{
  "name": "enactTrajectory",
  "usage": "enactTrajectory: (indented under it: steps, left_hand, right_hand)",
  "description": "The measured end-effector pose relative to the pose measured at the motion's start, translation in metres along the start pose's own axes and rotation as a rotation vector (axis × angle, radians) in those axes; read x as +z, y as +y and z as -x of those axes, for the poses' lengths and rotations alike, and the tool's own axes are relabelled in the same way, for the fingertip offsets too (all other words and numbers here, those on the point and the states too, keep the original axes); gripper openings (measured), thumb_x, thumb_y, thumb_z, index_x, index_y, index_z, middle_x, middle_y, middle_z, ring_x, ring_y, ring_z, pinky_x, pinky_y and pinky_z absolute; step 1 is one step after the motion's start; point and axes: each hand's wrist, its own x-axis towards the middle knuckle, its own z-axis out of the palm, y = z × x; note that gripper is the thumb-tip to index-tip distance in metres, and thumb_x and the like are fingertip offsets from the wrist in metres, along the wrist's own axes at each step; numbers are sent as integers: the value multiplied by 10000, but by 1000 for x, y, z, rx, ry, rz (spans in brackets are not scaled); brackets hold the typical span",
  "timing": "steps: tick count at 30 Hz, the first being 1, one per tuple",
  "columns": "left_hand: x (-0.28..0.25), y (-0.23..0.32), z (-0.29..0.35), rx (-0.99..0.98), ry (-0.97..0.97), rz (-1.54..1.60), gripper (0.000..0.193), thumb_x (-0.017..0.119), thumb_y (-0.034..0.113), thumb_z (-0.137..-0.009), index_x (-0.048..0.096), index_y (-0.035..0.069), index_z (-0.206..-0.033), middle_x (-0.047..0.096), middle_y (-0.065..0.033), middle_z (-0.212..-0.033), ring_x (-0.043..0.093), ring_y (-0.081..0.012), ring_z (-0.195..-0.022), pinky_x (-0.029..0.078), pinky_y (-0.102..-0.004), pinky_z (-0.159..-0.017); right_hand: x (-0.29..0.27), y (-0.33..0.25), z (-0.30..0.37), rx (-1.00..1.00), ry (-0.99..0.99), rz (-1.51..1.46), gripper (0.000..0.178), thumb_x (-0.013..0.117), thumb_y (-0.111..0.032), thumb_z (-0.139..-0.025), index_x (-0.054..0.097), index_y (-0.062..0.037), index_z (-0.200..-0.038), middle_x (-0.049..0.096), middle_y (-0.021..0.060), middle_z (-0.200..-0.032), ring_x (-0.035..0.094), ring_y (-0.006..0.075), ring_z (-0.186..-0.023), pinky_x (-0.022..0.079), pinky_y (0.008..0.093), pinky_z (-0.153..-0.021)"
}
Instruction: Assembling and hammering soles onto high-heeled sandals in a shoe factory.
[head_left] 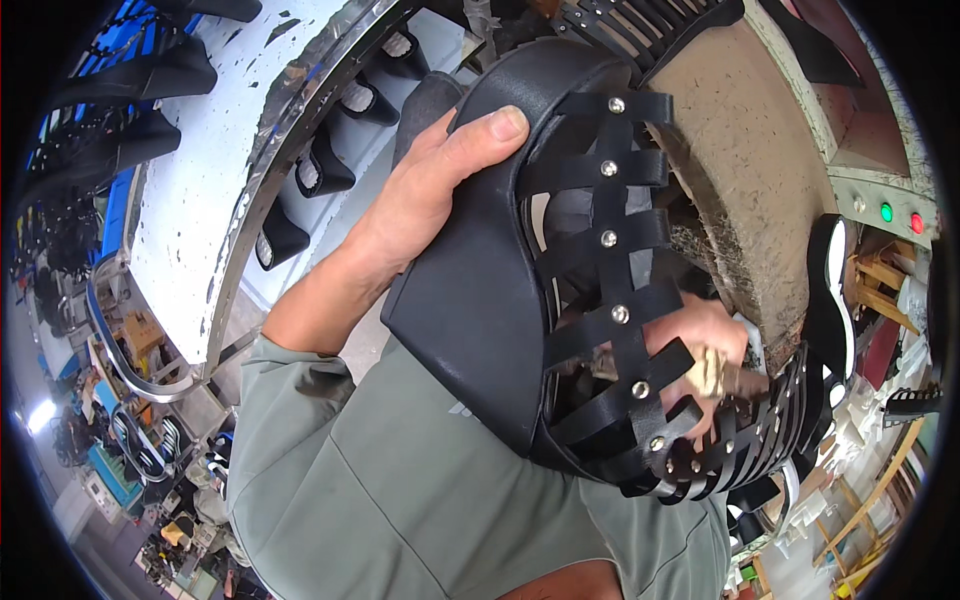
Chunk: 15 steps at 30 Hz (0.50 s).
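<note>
"Shoe (pixel 470 300), black, with riveted straps (pixel 620 315). Where was it?"

"Mid-view, in front of the grey-green shirt (pixel 410 450), tilted, its straps facing right."

"And the hands?"

"Apart. The left hand (pixel 435 185) was clamped on the shoe, thumb pressed over its smooth black side; the other fingers were mostly hidden behind it."

"The right hand (pixel 712 328)?"

"Behind the straps, blurred, at a pale yellowish lump (pixel 708 374). I couldn't tell whether it was gripping that or merely touching it."

"What lay around?"

"On the left, a white tabletop (pixel 190 215) with a chipped edge, and black pieces (pixel 326 172) in a row beside it. On the right, a tan surface (pixel 765 130), then a panel with a green button (pixel 887 212) and a red button (pixel 917 223)."
</note>
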Motion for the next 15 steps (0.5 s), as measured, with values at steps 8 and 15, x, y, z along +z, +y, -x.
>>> enactTrajectory:
  steps: [8,15]
  left_hand:
    - [1,11,5,141,-81,-73,622,602,414,-861,462,9,-1311,555,-93,-1198,530,-160,-1075,396,-281,-946]
    - [18,7,-11,184,-324,37,626,640,349,-868,413,-4,-1333,534,-82,-1214,492,-145,-1115,374,-277,-979]
  right_hand:
    - [-1,-50,-6,233,-495,186,238,746,-193,-717,646,-64,-890,692,167,-910,683,336,-829,529,431,-811]
    - [-2,-36,-2,269,60,169,294,663,-259,-836,584,15,-909,651,218,-849,665,290,-776,544,413,-756]
